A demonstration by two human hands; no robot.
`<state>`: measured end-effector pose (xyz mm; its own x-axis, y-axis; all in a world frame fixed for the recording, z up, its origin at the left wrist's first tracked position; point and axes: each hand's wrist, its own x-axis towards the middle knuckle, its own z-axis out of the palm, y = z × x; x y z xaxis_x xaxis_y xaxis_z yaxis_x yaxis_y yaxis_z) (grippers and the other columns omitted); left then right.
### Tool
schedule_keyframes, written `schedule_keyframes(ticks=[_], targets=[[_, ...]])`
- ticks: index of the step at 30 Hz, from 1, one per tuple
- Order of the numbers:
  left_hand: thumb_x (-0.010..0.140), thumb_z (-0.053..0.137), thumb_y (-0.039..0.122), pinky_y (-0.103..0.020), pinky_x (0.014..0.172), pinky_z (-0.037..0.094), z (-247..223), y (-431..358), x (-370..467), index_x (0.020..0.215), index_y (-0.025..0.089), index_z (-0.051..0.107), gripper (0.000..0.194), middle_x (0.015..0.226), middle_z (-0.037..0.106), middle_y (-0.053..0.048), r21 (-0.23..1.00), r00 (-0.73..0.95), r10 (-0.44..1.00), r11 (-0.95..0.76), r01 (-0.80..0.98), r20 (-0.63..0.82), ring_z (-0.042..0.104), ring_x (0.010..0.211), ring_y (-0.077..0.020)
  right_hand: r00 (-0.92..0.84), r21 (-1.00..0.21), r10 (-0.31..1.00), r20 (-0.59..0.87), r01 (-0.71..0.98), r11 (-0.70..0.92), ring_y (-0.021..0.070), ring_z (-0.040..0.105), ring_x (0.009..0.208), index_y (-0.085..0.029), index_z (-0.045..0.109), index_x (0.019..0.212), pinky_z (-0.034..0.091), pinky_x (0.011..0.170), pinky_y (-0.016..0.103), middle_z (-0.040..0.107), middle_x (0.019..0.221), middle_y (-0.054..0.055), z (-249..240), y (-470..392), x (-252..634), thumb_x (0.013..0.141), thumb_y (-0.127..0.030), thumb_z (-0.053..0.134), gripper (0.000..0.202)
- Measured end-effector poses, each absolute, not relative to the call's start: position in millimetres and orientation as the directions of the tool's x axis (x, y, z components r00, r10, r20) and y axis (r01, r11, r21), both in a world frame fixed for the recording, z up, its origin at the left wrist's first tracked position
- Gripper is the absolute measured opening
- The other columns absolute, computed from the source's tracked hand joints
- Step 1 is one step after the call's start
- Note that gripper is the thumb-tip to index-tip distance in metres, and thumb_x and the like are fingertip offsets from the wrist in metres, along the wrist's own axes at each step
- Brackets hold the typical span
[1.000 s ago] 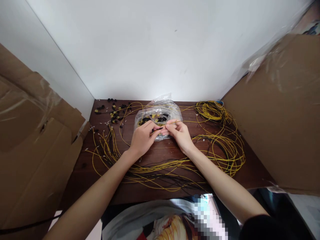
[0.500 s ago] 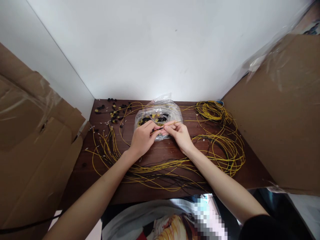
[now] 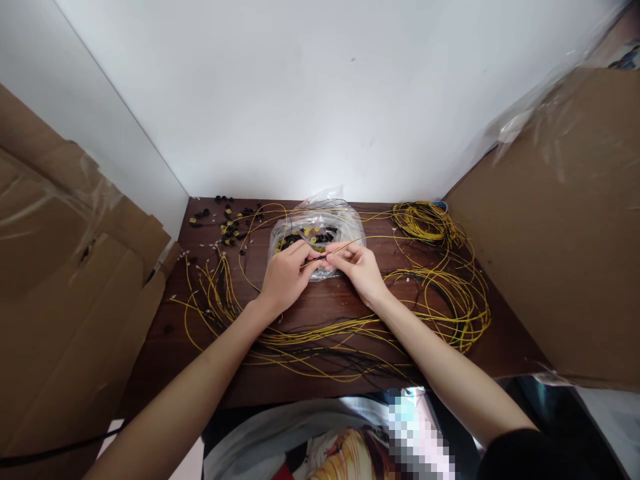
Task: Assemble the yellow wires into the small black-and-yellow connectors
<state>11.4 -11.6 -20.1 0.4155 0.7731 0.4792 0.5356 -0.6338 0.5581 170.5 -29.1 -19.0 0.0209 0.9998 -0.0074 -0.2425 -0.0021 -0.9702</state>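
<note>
My left hand (image 3: 291,270) is closed in a pinch on a thin yellow and black wire, in front of the clear plastic bag (image 3: 353,223). Its fingertips almost meet those of my right hand (image 3: 357,267), which pinches the same wire. Between them shows a short dark piece (image 3: 320,257); its detail is too small to tell. From my right fingers a yellow strand (image 3: 375,237) runs off to the right. Black and yellow small parts (image 3: 314,236) lie in the bag, partly hidden by my hands.
Loose black and yellow caps (image 3: 230,230) lie at the back left. A wire coil (image 3: 423,222) sits at the back right, and a long wire bundle (image 3: 320,335) curves across the table (image 3: 165,353). Cardboard stands on both sides.
The yellow strand by my right hand has risen slightly. Both hands keep nearly the same place and grip.
</note>
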Motion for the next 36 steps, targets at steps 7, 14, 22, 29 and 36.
schedule_keyframes(ticks=[7,14,22,29,36], targets=[[0.085,0.054,0.02,-0.025,0.063,0.04,-20,-12,11,0.079,0.016,0.057,0.008,0.08,0.061,-0.003,0.553,0.417,0.769,-0.639,0.534,0.485,0.055,0.071,-0.0144,0.004,-0.953,1.0,-0.022,-0.301,-0.019,0.0135,0.066,0.059,-0.017,0.059,0.078,0.055,0.065,0.028,0.067,0.063,-0.001,-24,-27,171,0.06,-0.039,0.078,0.034],[0.085,0.053,0.02,-0.025,0.063,0.04,-20,-12,12,0.079,0.016,0.057,0.009,0.08,0.06,-0.003,0.548,0.424,0.767,-0.641,0.537,0.481,0.054,0.071,-0.014,0.006,-0.931,1.0,-0.008,-0.365,-0.006,0.0141,0.067,0.059,-0.018,0.055,0.081,0.056,0.06,0.027,0.067,0.061,-0.002,-25,-26,170,0.061,-0.039,0.078,0.036],[0.085,0.054,0.022,-0.025,0.064,0.039,-20,-11,11,0.08,0.016,0.058,0.009,0.08,0.06,-0.002,0.553,0.425,0.767,-0.642,0.532,0.481,0.054,0.071,-0.0138,0.004,-0.966,1.0,-0.027,-0.257,-0.025,0.0115,0.065,0.056,-0.016,0.065,0.073,0.054,0.065,0.026,0.069,0.064,0.0,-17,-29,170,0.055,-0.036,0.081,0.031],[0.085,0.055,0.021,-0.025,0.064,0.04,-20,-12,11,0.079,0.016,0.057,0.009,0.079,0.06,-0.002,0.547,0.43,0.764,-0.645,0.534,0.481,0.054,0.071,-0.0137,-0.008,-0.932,1.0,-0.027,-0.36,-0.028,0.0124,0.065,0.056,-0.015,0.06,0.078,0.055,0.061,0.024,0.067,0.059,-0.001,-24,-26,171,0.059,-0.038,0.079,0.035],[0.085,0.055,0.019,-0.025,0.063,0.04,-19,-11,11,0.077,0.015,0.056,0.009,0.078,0.059,-0.002,0.547,0.428,0.759,-0.651,0.526,0.492,0.054,0.071,-0.0137,0.0,-0.932,1.0,-0.013,-0.362,-0.012,0.0131,0.066,0.057,-0.016,0.059,0.081,0.055,0.062,0.025,0.068,0.06,-0.001,-25,-26,171,0.061,-0.037,0.078,0.034]])
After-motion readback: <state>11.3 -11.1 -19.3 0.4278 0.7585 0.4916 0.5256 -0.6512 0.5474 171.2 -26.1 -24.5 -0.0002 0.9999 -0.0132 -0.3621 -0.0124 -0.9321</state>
